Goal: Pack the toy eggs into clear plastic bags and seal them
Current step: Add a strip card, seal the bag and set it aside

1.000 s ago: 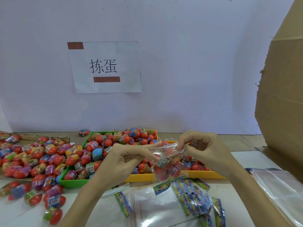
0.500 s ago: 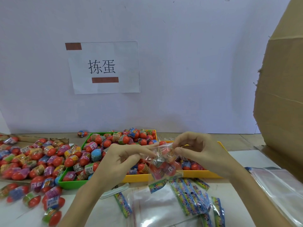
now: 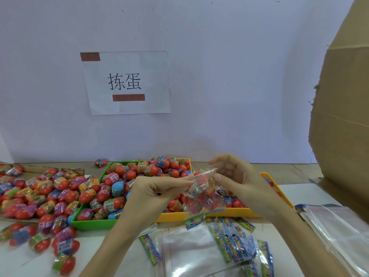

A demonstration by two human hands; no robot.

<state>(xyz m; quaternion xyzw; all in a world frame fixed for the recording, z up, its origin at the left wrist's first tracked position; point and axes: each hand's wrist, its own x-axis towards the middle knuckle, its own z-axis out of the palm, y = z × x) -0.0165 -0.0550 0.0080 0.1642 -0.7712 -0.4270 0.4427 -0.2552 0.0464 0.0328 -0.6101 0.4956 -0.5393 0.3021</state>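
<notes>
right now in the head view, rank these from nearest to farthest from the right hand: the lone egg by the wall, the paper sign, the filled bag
1. filled bag: pinched at its top by the right hand.
2. lone egg: on the table by the wall, far left of the hand.
3. paper sign: up on the wall, above and left.

We read "拣蛋" printed in black on a white paper sign (image 3: 127, 82) taped to the wall; egg labels are too blurred.

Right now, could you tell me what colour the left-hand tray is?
Green tray, seen clearly in the head view.
</notes>
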